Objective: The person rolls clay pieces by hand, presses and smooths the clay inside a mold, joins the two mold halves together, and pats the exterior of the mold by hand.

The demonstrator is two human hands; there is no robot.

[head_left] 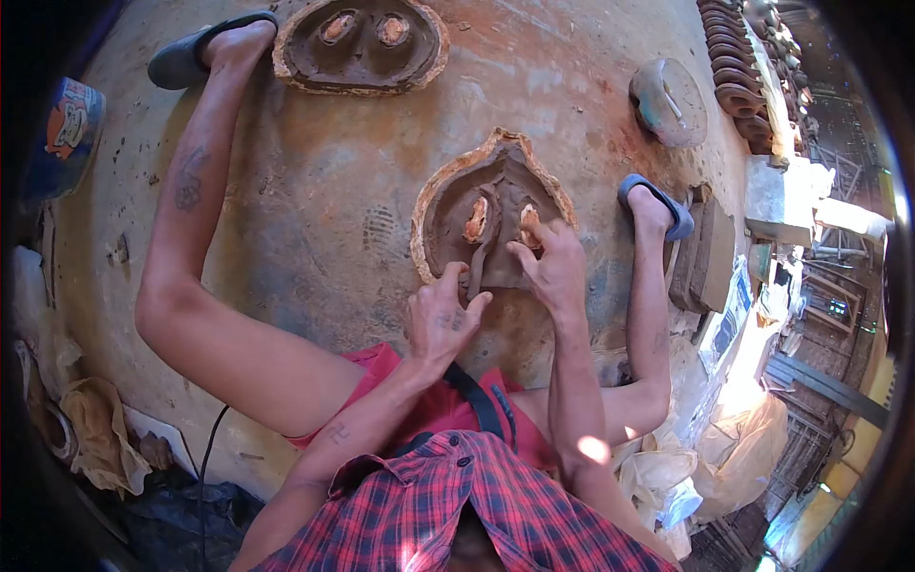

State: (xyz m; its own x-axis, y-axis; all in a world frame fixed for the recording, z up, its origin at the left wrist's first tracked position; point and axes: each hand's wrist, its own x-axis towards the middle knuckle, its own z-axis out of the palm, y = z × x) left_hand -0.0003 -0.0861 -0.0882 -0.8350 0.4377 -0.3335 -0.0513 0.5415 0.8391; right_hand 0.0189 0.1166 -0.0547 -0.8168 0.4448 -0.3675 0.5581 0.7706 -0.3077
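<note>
On the floor between my legs lies a mold (419, 224) with a rough pale rim, lined with dark wet clay (510, 181). Two orange oval patches show through the clay. A clay coil (488, 238) runs down the middle toward the lower edge. My left hand (444, 319) is at the lower left rim, its index finger and thumb apart on either side of the coil's lower end. Over the right side of the mold is my right hand (553, 262), thumb and index finger spread by the right orange patch. Its other fingers are partly hidden.
A second clay-lined mold (362, 86) lies farther ahead. Ahead right sits a rounded block (669, 103) with a stick-like tool on it. Stacked clay slabs (703, 253) stand beside my right foot. A printed bucket (65, 138) is at far left, plastic sheets (743, 443) at right.
</note>
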